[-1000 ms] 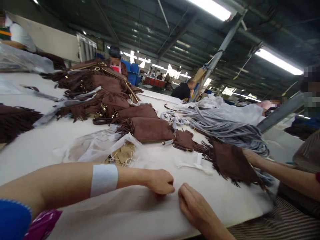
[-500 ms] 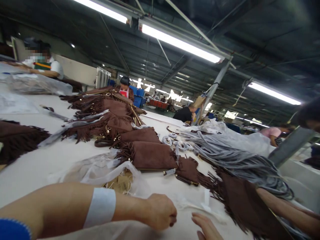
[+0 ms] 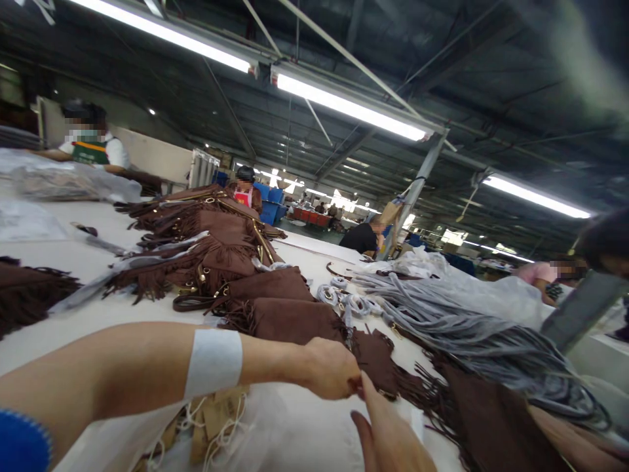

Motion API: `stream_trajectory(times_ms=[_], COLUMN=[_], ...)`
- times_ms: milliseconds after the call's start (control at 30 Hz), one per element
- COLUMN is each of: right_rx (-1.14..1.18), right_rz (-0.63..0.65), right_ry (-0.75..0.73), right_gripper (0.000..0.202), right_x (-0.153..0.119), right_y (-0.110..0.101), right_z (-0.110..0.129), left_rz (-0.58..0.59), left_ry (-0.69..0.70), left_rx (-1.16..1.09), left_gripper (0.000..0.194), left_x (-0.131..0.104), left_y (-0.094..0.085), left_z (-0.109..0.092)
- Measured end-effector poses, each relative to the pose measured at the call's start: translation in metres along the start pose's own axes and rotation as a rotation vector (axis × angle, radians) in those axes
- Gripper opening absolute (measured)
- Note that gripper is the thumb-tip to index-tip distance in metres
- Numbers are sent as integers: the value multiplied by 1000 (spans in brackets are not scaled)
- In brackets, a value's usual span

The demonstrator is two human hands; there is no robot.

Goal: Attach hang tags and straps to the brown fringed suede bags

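Observation:
My left hand (image 3: 334, 368) reaches in from the left at the lower middle, fingers closed in a pinch; what they hold is hidden. Touching its fingertips is the extended index finger of my right hand (image 3: 390, 429), whose thumb stands apart. Beneath both hands lies a clear plastic bag (image 3: 289, 426). Brown paper tags (image 3: 211, 419) with white strings show below my left forearm, which has a white band at the wrist. Just beyond my left hand are a brown fringed bag (image 3: 295, 319) and a smaller brown fringed piece (image 3: 376, 357).
A pile of brown fringed bags (image 3: 221, 229) covers the table's middle left. Grey wrapped straps (image 3: 472, 328) lie to the right. Another person's forearm (image 3: 574, 432) reaches in at the lower right beside a brown fringed bag (image 3: 496, 413). People work farther back.
My left hand has moved up and slightly right, and my right hand has moved up and left; their fingertips now meet. More of the paper tags shows below my left forearm.

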State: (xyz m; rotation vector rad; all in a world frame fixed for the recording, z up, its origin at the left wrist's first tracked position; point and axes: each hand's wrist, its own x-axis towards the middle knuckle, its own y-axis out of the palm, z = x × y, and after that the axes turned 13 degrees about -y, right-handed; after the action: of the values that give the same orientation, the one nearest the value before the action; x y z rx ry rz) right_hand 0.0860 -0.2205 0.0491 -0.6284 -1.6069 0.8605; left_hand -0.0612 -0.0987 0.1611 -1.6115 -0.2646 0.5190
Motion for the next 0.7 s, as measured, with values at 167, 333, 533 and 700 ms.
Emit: stream_trajectory(times_ms=[167, 333, 533, 700], right_rx=[352, 537, 640, 656], right_rz=[-84, -227, -137, -69], right_ry=[373, 592, 621, 578], right_gripper=[36, 40, 42, 41], right_x=[44, 48, 22, 17], right_y=[10, 36, 59, 67], right_z=[3, -16, -35, -35], left_rz=[-68, -28, 18, -88], left_ry=[103, -135, -110, -145], left_rx=[-20, 130, 110, -51], left_gripper=[24, 61, 37, 28], left_x=[17, 28, 45, 64], left_y=[-20, 18, 46, -6], left_z=[24, 68, 108, 136])
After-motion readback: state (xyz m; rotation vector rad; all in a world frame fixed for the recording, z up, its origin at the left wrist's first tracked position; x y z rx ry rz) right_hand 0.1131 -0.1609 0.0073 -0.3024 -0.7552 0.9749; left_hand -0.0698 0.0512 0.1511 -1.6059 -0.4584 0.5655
